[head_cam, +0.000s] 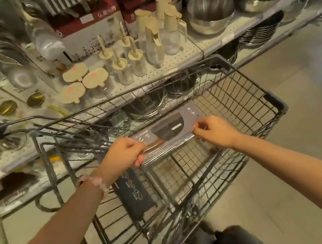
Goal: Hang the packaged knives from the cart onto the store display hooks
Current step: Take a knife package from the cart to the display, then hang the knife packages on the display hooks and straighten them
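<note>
Two bare hands hold one packaged knife [170, 130] over the wire cart [237, 95]. The left hand [122, 153] grips the near-left end of the package, with its fingers curled over the edge and the thumb underneath. This wrist wears a pale bead bracelet [95, 181]. The right hand [213, 131] pinches the right end of the package between the thumb and the bent fingers. The package is a long grey card with a clear cover, and it lies almost flat above the middle of the basket, not touching the bottom. A dark blade shape shows on the card.

Below the left wrist a second dark package [135, 193] lies in the cart, leaning on the near-left side of the basket. Its print is too blurred to read.

Behind the cart stands a white perforated shelf [182, 55]. On it I see glass jars with pale lids [83, 79], small bottles with pale tops [134, 60], taller oil bottles [163, 29], and to the right a steel bowl [210, 12]. Red and white boxes [92, 32] stand at the back.
</note>
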`<state>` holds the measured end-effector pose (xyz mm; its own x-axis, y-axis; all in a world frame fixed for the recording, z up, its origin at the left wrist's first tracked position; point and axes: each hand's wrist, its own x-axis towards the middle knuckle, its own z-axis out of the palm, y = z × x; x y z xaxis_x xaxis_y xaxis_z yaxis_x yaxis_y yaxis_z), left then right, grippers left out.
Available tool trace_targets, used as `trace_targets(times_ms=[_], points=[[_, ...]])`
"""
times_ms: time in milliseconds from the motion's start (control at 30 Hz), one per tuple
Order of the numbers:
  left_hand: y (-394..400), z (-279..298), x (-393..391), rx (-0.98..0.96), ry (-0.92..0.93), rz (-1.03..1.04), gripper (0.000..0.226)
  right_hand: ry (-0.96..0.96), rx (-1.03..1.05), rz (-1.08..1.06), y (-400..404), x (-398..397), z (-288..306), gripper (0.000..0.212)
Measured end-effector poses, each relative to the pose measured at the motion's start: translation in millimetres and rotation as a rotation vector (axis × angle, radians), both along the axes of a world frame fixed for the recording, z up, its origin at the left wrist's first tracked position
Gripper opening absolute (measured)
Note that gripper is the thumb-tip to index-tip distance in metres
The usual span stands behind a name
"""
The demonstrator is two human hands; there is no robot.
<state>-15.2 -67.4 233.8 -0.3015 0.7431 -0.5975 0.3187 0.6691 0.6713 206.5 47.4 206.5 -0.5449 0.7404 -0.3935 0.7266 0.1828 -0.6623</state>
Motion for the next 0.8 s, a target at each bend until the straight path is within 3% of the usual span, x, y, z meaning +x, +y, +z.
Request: trace_targets(times_ms=[467,600,700,800], points=[[59.4,-117.6,-11.9,-0.078,0.132,0.118,0.026,-0.122,-0.306,-0.178,67.6,-50.8,-157.1,0.021],[69.8,-154.3,-15.6,-0.095,0.229,0.060,0.031,-0.086,-0.513,-0.446,71.6,-56.0,-198.1,0.019],[73.3,-179.4,-15.7,-0.108,0.239,-0.002,0.010,-0.042,-0.671,-0.702,74.1,-60.8,-214.9,0.014],[68.8,-201.8,-14.3,-0.114,0.268,-0.068,0.026,0.013,-0.840,-0.884,79.1,-66.5,-230.6,0.009]])
